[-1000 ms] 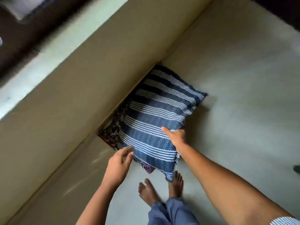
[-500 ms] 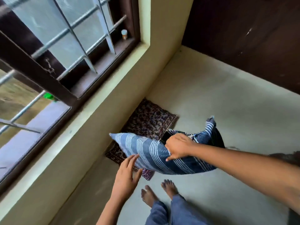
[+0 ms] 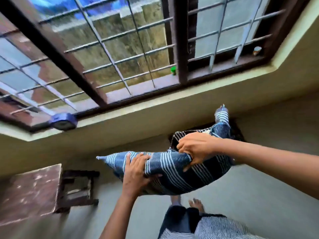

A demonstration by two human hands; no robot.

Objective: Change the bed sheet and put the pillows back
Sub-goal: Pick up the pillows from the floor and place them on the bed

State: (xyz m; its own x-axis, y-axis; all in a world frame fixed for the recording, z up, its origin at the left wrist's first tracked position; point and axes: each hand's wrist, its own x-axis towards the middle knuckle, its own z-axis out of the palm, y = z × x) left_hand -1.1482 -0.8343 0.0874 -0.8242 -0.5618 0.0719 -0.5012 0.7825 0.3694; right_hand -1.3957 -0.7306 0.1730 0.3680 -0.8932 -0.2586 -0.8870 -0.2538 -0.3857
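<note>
Both hands are holding the pillow up off the floor, in front of the barred window. The left hand is clamping the pillow near its left end, fingers curled over the top edge and thumb tucked underneath. The right hand is bunching a fold of the striped cover in a tight, closed grip further along the same edge. The pillow's long axis is running across the body, from a corner sticking out just left of the left grip to a corner pointing up and away beyond the right grip. The bulk of the stuffing is sagging below and to the right of the right grip. So the pillow is hanging between and under the two grips, and neither arm is having to reach for it; the left hand is sitting nearer the body, the right arm stretching further out. A low stool is standing well off to the left of the left grip. The bed is not showing in view, so which way the pillow needs carrying cannot be told. Judging by the task, the coming move is likely a turn toward the bed with both grips closed — the right one, on loose cloth only, is looking the likelier to slip.
</note>
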